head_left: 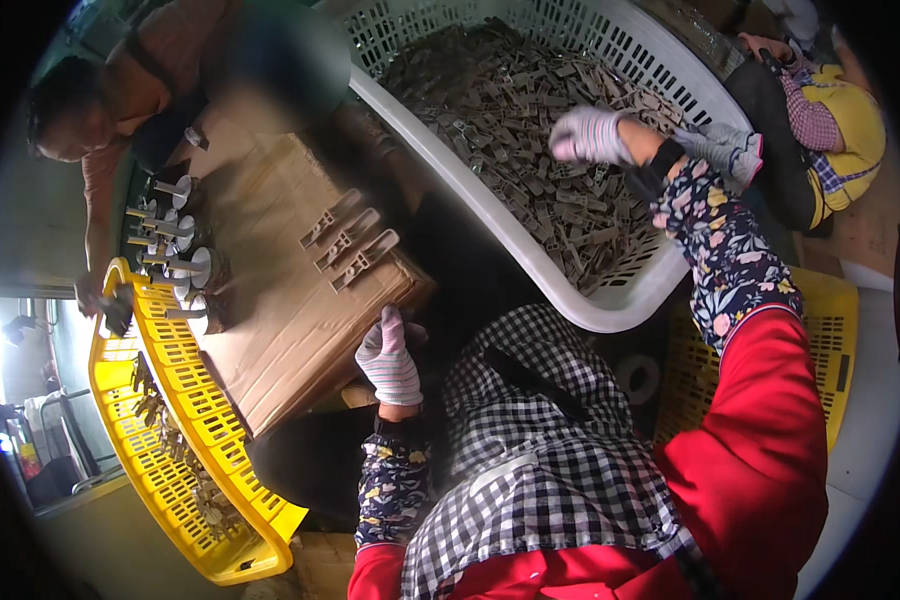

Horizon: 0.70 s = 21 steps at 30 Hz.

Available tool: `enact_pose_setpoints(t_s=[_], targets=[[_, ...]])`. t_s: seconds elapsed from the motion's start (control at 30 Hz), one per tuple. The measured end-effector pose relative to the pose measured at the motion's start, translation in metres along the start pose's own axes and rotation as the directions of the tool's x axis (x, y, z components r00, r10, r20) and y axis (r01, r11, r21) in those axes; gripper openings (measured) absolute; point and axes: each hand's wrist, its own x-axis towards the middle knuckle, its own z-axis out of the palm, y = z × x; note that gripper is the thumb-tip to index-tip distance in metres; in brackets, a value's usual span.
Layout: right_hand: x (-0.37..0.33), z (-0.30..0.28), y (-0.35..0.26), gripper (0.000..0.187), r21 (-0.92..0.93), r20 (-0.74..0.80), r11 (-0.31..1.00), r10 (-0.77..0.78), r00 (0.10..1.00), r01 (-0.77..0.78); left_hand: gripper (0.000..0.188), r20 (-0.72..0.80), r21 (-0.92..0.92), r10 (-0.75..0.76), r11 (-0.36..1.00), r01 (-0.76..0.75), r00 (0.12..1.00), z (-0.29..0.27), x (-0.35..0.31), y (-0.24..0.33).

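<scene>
right hand (590, 135) is being closed, fisted, over clips (510, 110) in white basket (490, 215) | left hand (390, 355) is being rested on cardboard board (280, 300) edge, grip unclear

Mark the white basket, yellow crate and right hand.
white basket (490, 215), head view, on its near rim.
yellow crate (185, 395), head view, on its slotted side wall.
right hand (590, 135), head view, on the gloved back.
</scene>
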Motion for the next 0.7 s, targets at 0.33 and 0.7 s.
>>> enact_pose_setpoints(t_s=[0.33,0.7], targets=[[0.012,0.076,-0.012,0.051,-0.362,0.384,0.932,0.152,0.911,-0.003,0.027,-0.062,-0.011,-0.029,1.000,0.029,0.998,0.006,0.000,0.006],[0.002,0.134,-0.020,0.040,-0.436,0.021,0.897,-0.071,0.997,0.073,0.030,-0.064,-0.081,0.072,0.994,-0.077,0.995,-0.005,0.000,0.012]])
